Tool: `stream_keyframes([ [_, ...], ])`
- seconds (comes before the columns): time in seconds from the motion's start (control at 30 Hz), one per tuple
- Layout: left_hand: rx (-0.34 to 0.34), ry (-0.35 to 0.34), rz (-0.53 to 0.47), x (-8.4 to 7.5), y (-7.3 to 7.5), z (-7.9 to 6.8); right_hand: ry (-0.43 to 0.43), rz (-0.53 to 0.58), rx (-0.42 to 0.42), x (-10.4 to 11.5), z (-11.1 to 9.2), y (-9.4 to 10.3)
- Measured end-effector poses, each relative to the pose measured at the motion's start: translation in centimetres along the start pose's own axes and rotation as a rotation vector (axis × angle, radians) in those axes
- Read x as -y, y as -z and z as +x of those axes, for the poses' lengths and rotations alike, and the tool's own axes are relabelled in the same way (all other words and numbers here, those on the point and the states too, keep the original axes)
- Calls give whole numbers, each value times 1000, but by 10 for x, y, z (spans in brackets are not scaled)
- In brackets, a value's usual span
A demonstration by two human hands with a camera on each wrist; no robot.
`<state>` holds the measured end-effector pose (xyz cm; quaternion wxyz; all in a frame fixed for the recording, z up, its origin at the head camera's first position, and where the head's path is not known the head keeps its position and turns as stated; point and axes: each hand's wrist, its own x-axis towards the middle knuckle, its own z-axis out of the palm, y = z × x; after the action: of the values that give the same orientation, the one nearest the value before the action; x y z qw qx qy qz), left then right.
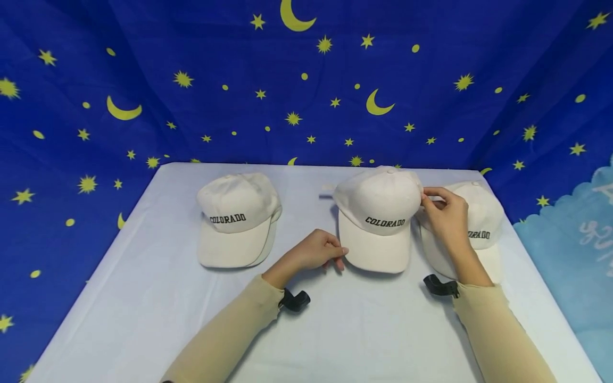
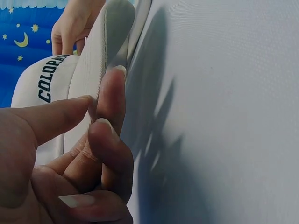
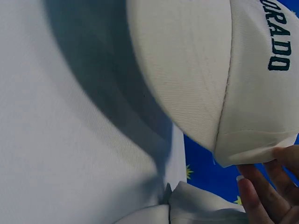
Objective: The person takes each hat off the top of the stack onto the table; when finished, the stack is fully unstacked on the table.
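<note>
A cream baseball cap (image 1: 378, 199) lettered COLORADO hangs between my two hands, its brim toward me. My left hand (image 1: 320, 250) pinches the left edge of the brim between thumb and fingers; in the left wrist view the brim (image 2: 84, 88) stands over its shadow on the cloth. My right hand (image 1: 447, 213) pinches the right side of the crown near its lower edge, and the right wrist view shows the fingers (image 3: 261, 191) on that edge of the crown (image 3: 257, 112). Another cream cap (image 1: 479, 213) lies behind my right hand, partly hidden by it.
At the left of the white-covered table (image 1: 143, 276) lies a stack of matching caps (image 1: 239, 213), a second brim showing beneath the top one. A blue curtain (image 1: 239, 53) with yellow stars and moons borders the back and sides. Light-blue fabric (image 1: 574, 239) hangs at the right.
</note>
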<state>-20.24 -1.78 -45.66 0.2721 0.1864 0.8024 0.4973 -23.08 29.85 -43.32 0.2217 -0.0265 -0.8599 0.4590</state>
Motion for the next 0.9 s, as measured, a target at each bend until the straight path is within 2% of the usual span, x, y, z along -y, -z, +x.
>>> stream_keyframes([
  [0.47, 0, 25, 110, -4, -12, 8, -27, -18, 51, -8, -3, 8],
  [0.9, 16, 85, 178, -11, -26, 18, -19, -172, 15, -7, -2, 15],
])
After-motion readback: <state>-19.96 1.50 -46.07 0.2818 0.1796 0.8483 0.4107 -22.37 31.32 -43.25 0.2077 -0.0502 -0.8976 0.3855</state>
